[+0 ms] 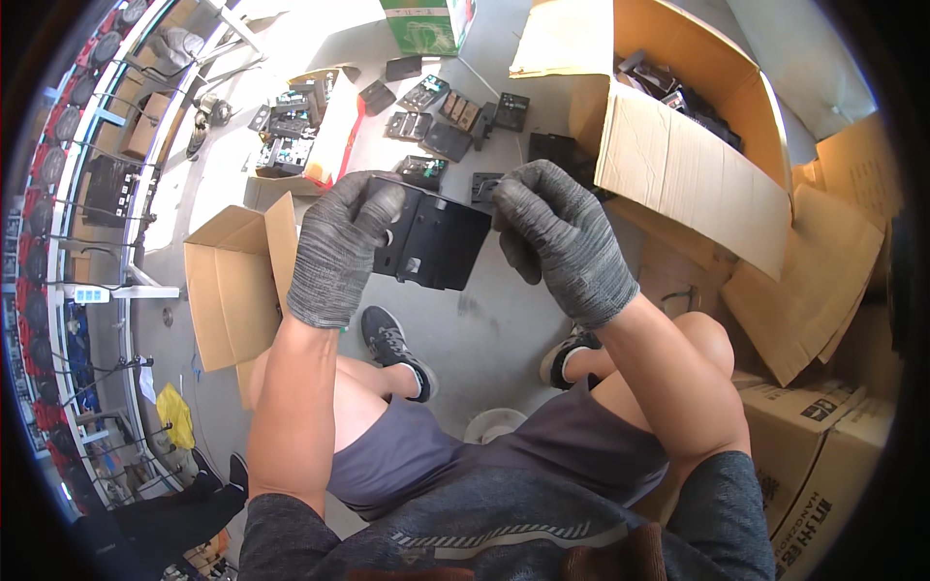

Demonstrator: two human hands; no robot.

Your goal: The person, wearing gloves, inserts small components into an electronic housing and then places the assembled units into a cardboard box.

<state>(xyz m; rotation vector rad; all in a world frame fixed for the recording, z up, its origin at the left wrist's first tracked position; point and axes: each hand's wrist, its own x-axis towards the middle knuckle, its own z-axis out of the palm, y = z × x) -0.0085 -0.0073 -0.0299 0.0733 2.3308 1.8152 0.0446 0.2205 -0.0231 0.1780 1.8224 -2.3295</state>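
Note:
My left hand (pixel 347 237), in a grey knit glove, grips the left edge of a black rectangular plastic casing (pixel 441 237) and holds it up above the floor. The casing is tilted, with molded ridges and small shiny patches on its face. Just to its right is my right hand (pixel 562 232), gloved alike. Its thumb and fingers are pinched together near the casing's upper right corner. Whatever sits between those fingertips is too small to make out. On the floor beyond lie several black plastic units (pixel 446 140), some showing green circuit boards.
A large open carton (pixel 693 165) with dark parts stands at the right. At the far left is a box of similar units (pixel 300 126), with an open carton (pixel 232 276) nearer me. A green box (pixel 426 27) stands at the back. Sealed cartons (pixel 799 436) are beside my right leg.

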